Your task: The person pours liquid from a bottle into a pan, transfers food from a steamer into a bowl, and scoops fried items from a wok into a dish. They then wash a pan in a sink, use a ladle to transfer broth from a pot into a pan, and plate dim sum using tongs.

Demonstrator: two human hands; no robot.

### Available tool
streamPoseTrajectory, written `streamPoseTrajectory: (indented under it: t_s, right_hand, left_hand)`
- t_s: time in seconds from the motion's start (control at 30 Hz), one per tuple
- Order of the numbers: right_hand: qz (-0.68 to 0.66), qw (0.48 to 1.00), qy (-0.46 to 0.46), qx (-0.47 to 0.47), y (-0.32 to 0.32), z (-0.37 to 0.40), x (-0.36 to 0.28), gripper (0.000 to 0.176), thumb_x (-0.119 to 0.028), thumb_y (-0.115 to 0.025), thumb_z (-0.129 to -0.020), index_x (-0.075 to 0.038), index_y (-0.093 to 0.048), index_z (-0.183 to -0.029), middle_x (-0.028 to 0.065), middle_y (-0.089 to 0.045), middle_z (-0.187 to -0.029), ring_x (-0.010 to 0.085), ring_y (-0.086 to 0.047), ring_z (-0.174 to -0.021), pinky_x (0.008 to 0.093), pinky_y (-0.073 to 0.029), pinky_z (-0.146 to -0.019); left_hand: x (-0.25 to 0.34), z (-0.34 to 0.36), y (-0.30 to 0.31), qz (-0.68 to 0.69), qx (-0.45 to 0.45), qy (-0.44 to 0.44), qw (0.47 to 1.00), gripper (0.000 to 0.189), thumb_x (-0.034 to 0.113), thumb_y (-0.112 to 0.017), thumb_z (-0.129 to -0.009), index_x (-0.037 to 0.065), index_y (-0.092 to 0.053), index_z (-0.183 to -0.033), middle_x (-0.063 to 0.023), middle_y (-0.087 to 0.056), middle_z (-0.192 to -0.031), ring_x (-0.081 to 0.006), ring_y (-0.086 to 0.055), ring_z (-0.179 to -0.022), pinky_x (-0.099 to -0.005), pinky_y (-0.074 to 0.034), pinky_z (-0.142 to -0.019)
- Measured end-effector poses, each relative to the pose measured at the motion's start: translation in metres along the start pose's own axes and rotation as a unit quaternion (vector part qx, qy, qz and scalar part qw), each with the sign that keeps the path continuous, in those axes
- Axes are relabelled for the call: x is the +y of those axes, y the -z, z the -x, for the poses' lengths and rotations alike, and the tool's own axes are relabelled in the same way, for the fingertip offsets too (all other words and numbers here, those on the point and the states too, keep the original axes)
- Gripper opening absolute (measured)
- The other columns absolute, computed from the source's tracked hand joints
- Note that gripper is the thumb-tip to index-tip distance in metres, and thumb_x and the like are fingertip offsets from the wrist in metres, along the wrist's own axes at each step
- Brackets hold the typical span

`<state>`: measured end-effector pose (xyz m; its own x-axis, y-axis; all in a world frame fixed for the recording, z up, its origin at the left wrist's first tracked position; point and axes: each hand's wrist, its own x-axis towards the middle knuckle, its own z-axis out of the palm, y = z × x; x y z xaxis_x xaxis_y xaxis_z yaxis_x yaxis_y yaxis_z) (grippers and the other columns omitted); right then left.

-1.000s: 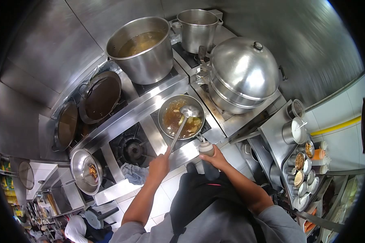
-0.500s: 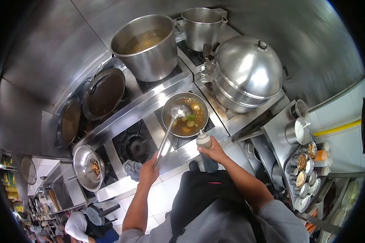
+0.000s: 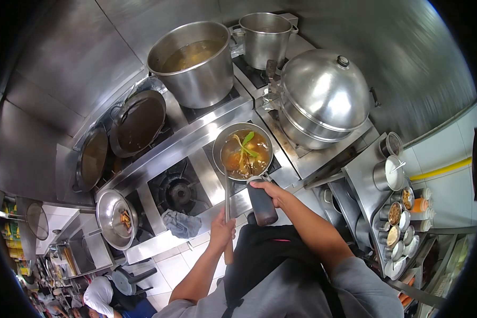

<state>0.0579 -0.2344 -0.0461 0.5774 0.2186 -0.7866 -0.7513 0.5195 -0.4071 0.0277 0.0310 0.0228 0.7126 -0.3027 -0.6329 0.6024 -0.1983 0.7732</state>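
My left hand (image 3: 222, 231) is closed around the handle of a long ladle (image 3: 227, 199), whose bowl is sunk out of sight in the broth. In my right hand (image 3: 268, 192) is a squeeze bottle (image 3: 261, 204) of dark liquid, tipped so its nozzle end points over the near rim of a pan (image 3: 215, 153). A thin dark streak shows in the soup just past the nozzle. Brown broth (image 3: 255, 161) fills the pan, with green leafy stalks (image 3: 245, 148) and pale chunks floating in it. The pan sits on a burner.
A grey cloth (image 3: 181, 224) lies at the stove's front edge, near an unoccupied burner (image 3: 177, 191). Behind stand a large stockpot (image 3: 206, 79), a smaller pot (image 3: 262, 50) and a domed steamer (image 3: 323, 90). Seasoning containers (image 3: 395, 212) line the right shelf. Another person (image 3: 100, 297) is at lower left.
The bottle has tipped toward the pan, and its nozzle has moved over the rim. The ladle's bowl has gone down into the broth, with my left hand shifting right. The green stalks now show more.
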Motion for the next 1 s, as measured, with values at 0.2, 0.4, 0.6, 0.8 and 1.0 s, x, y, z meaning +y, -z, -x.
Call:
streamPoseTrajectory:
  t_s: [0.2,0.4,0.6,0.8,1.0]
  right_hand:
    - [0.228,0.948,0.21,0.072,-0.011,0.04,0.005,0.08,-0.041,-0.088,-0.076,-0.005,-0.053,-0.138,0.0127,-0.064,-0.124,0.0233,-0.063,-0.113,0.0389,-0.051,-0.097]
    - [0.336,0.862,0.38,0.013,-0.012,0.093,0.001,0.091,-0.035,-0.093,-0.072,-0.003,-0.046,-0.142,0.0148,-0.059,-0.134,0.0248,-0.056,-0.126,0.0375,-0.042,-0.109]
    - [0.278,0.83,0.483,0.023,0.051,0.191,-0.022,0.094,-0.026,-0.094,-0.074,-0.006,-0.038,-0.147,0.0084,-0.055,-0.135,0.0179,-0.049,-0.13,0.0347,-0.037,-0.113]
    - [0.097,0.754,0.565,0.321,0.206,0.332,-0.047,0.092,-0.024,-0.097,-0.068,-0.009,-0.043,-0.141,0.0031,-0.057,-0.129,0.0171,-0.055,-0.122,0.0365,-0.043,-0.109]
    - [0.061,0.461,0.541,0.701,0.442,0.437,-0.067,0.093,-0.028,-0.091,-0.075,-0.005,-0.039,-0.148,0.0123,-0.062,-0.125,0.026,-0.06,-0.114,0.0396,-0.048,-0.099]
  left_hand:
    - [-0.021,0.007,0.027,-0.416,0.126,-0.276,0.858,0.069,0.001,-0.064,-0.09,0.009,-0.042,-0.155,-0.0202,-0.067,-0.09,-0.0366,-0.067,-0.077,-0.0431,-0.055,-0.072]
    - [-0.022,-0.005,0.057,-0.459,0.137,-0.271,0.835,0.067,0.004,-0.065,-0.089,0.008,-0.045,-0.153,-0.0228,-0.066,-0.101,-0.0431,-0.066,-0.091,-0.0494,-0.052,-0.081]
    - [-0.036,-0.022,0.035,-0.002,0.032,-0.067,0.997,0.074,-0.001,-0.056,-0.094,0.018,-0.031,-0.161,0.003,-0.047,-0.068,-0.0045,-0.038,-0.047,-0.0218,-0.03,-0.038]
    - [0.027,0.002,0.021,0.466,-0.183,0.076,0.863,0.045,0.031,-0.033,-0.113,0.023,-0.031,-0.158,-0.0036,-0.047,-0.074,-0.009,-0.036,-0.044,-0.0247,-0.032,-0.038]
    - [0.181,-0.005,-0.023,0.414,-0.281,-0.104,0.86,0.053,0.023,-0.03,-0.112,0.018,-0.017,-0.163,-0.0037,-0.045,-0.07,-0.0086,-0.035,-0.037,-0.025,-0.031,-0.03]
